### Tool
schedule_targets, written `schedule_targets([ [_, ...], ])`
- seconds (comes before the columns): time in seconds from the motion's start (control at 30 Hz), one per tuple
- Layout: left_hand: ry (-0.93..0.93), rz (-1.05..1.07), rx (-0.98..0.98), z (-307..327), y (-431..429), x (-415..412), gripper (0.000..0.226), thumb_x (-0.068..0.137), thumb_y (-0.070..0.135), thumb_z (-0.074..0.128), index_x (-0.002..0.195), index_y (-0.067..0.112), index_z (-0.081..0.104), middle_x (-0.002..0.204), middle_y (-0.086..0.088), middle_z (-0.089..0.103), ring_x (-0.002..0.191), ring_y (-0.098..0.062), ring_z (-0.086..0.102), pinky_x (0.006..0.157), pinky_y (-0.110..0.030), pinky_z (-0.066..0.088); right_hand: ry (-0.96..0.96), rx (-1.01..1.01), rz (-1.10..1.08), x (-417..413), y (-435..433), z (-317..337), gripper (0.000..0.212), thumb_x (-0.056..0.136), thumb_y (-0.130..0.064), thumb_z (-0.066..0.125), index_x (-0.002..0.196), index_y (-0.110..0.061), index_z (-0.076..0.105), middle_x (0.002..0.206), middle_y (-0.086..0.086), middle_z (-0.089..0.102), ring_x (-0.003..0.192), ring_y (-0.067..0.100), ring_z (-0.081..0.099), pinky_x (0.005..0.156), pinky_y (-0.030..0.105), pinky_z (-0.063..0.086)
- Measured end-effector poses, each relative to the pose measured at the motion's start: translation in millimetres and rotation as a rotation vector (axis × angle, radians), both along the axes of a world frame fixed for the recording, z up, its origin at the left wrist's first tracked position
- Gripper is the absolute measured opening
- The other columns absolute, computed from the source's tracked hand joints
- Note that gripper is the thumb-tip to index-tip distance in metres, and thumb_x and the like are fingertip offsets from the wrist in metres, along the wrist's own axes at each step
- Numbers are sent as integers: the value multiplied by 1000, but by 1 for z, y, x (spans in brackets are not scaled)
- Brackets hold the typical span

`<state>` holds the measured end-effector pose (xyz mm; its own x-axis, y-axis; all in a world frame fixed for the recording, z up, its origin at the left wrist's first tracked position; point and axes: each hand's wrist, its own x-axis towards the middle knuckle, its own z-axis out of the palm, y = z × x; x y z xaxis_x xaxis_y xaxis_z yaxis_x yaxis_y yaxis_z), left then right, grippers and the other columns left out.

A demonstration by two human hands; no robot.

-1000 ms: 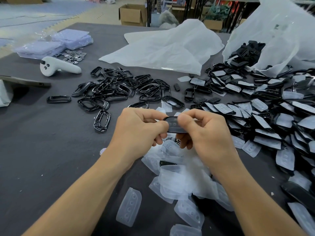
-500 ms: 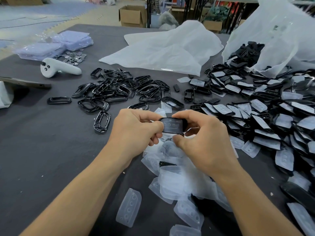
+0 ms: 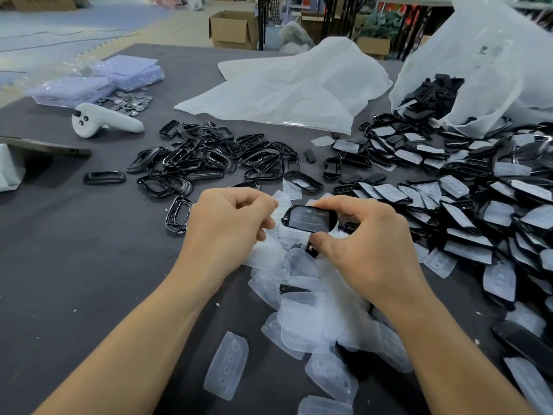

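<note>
Right hand (image 3: 369, 250) pinches the black frame (image 3: 309, 219), thumb under, fingers over; its long axis runs left-right between my hands; left hand (image 3: 230, 226) is curled just beside its left end, apart; whether it holds anything, I cannot tell.

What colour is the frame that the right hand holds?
Glossy black frame, with a cloudy clear pad inside it; best seen in the head view.
</note>
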<state>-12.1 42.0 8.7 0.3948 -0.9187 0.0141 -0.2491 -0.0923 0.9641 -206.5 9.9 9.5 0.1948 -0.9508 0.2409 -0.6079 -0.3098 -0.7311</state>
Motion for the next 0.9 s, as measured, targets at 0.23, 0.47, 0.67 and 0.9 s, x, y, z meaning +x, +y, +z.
schedule_targets([
  [0.23, -674, 187, -79, -14, -12, 25, 21, 84, 16, 68, 94, 32, 78, 91, 14, 60, 90, -14, 59, 81, -29, 44, 196, -45, -368, -24, -25, -5, 37, 79, -32, 83, 113, -20, 76, 121, 1, 70, 122, 27, 58, 109, 45, 44],
  [0.47, -937, 55, -8, -23, -25, 35, 38, 90, 16, 63, 127, 19, 73, 130, -2, 69, 125, -29, 57, 111, -40, 38, 227, -139, -261, -9, -14, -3, 50, 88, -23, 75, 137, -21, 64, 151, 3, 54, 145, 22, 38, 122, 37, 24],
  [0.67, -874, 202, -30, -19, -21, 33, 17, 96, 26, 63, 101, 25, 79, 95, -2, 78, 89, -31, 65, 80, -36, 40, 219, -114, 67, 25, 5, -16, 27, 93, -15, 64, 116, -26, 75, 139, -11, 61, 140, 7, 34, 113, 17, 17],
  [0.9, -669, 379, -49, -4, -9, 17, 21, 94, 36, 54, 90, 37, 74, 63, 17, 62, 70, -23, 56, 68, -34, 37, 320, -95, -4, 5, 1, -9, 15, 88, -22, 65, 97, -33, 72, 99, -17, 61, 109, 12, 47, 94, 26, 37],
])
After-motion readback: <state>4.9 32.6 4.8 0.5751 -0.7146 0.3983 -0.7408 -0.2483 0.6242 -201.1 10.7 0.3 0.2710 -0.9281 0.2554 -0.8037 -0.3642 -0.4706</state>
